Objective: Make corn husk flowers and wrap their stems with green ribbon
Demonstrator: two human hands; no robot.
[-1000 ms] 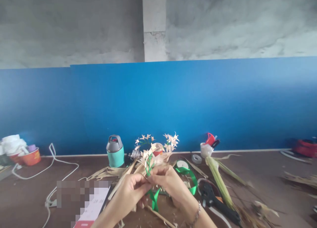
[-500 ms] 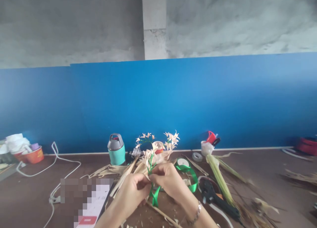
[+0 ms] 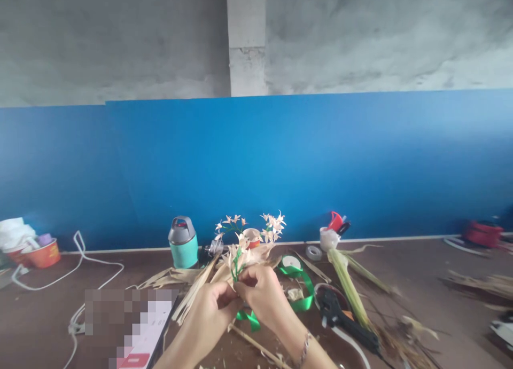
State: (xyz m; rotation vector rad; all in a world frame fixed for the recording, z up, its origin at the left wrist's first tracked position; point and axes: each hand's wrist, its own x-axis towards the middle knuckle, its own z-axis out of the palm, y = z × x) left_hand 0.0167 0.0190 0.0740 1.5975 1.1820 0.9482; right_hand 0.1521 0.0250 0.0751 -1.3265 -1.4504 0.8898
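Both hands meet at the stems of a spray of pale flowers (image 3: 240,246) with green-wrapped stalks. My left hand (image 3: 214,307) pinches at the base from the left, thumb and forefinger together. From the right, my right hand (image 3: 262,294) is closed on the same stems, its fingertips touching those of the left. A loose end of green ribbon (image 3: 249,320) hangs below the hands. Farther right, more green ribbon (image 3: 306,299) curls from a white spool (image 3: 292,261). Pale dry husks (image 3: 196,294) lie behind and left of the hands.
A teal container (image 3: 184,251) stands behind on the left. Rightward lie a black glue gun (image 3: 348,321), a tape roll (image 3: 313,252), a white cup (image 3: 329,239) with tools and green husks (image 3: 348,289). A white cable (image 3: 100,265) and a partly blurred phone-like object (image 3: 146,331) are at left.
The view has shifted slightly, moving the scene left. The ribbon end below my hands has swung and changed shape. Both hands keep their hold on the stems.
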